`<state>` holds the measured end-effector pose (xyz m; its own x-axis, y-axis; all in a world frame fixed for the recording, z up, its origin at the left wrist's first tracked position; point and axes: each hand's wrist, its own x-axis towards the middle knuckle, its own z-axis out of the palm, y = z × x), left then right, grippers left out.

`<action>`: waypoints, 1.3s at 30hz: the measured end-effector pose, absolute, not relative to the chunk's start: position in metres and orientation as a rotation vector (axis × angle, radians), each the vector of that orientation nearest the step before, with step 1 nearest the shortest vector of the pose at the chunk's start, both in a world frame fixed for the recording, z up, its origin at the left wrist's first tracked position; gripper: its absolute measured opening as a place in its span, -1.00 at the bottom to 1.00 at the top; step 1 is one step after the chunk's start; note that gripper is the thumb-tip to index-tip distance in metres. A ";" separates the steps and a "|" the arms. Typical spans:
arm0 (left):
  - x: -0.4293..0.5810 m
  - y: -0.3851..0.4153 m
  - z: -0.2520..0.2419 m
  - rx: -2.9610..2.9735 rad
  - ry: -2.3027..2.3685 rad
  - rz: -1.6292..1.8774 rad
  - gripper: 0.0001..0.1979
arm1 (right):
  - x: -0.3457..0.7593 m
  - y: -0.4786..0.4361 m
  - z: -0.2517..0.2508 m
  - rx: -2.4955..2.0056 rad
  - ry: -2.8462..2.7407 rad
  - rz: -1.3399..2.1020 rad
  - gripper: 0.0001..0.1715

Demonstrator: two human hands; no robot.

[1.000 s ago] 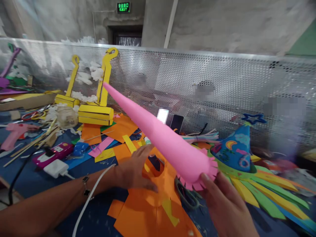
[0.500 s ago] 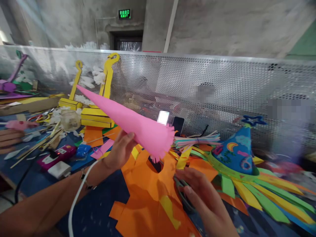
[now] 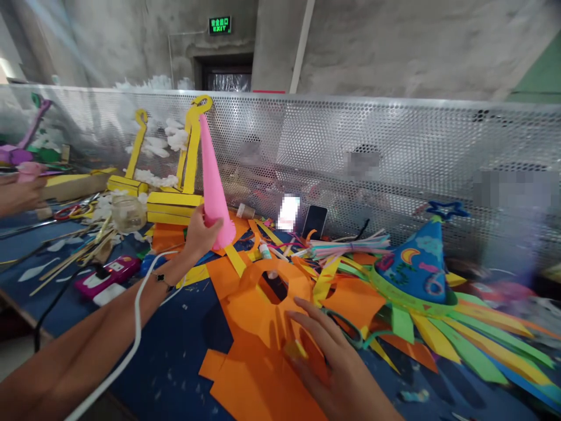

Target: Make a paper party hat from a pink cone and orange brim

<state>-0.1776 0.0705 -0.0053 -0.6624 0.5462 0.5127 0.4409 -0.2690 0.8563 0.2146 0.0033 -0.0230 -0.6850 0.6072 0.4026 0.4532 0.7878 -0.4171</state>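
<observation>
Head view, findings. Left hand (image 3: 199,234) is closed around the wide lower end of a pink paper cone (image 3: 211,169), with thumb and fingers wrapped about it. The cone stands upright, tip at 12 o'clock, at about 10 o'clock of the frame centre. Whether its base touches the paper scraps beneath cannot be told. Just behind it, at 11 o'clock, yellow cardboard stands (image 3: 173,204) are set against a perforated metal screen (image 3: 350,146). Right hand (image 3: 326,359) is open, fingers spread, palm down on an orange paper sheet (image 3: 249,310) with a hole cut in it; it grasps nothing. Scissors (image 3: 353,330) with teal handles lie just beside that hand at 2 o'clock. A blue pointed hat (image 3: 418,263) stands at 3 o'clock, well apart from both hands. A white cable (image 3: 137,327) crosses the left forearm. Another person's hand (image 3: 17,192) shows at the 9 o'clock edge.
</observation>
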 end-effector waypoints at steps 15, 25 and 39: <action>-0.185 0.068 -0.031 1.391 2.345 1.710 -0.09 | 0.216 0.004 -0.018 -0.872 -2.411 0.391 -0.63; -0.109 0.003 0.009 2.510 1.531 1.220 -0.52 | 0.259 0.037 0.021 -1.487 -2.241 0.264 -0.80; -0.071 -0.019 -0.008 2.830 1.232 0.704 -0.60 | 0.259 0.030 0.028 -1.429 -2.532 0.177 -0.77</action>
